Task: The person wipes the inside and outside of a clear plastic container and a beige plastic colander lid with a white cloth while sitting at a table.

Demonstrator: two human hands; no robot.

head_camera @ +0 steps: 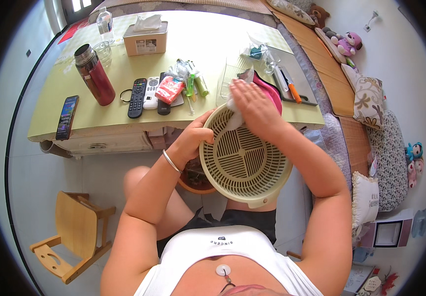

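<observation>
A round plastic colander (241,152), beige-green with slotted sides and base, is tilted above my lap, its open side facing me. My left hand (194,138) grips its rim at the upper left. At the far rim, my right hand (255,107) presses a white tissue (235,117) against the inner wall, fingers together. Just beyond my right hand a pink cloth item (268,90) lies on the table (194,117), beside a clear plastic rack (227,76). A brown round container (197,185), partly hidden by the colander, sits below it.
A red thermos (96,77), a smartphone (67,117), remote controls (137,98), a red tissue packet (169,89) and a tissue box (146,40) stand or lie on the table. At right, a knife with an orange handle (294,92) rests on a board (305,87). A wooden chair (76,225) stands lower left.
</observation>
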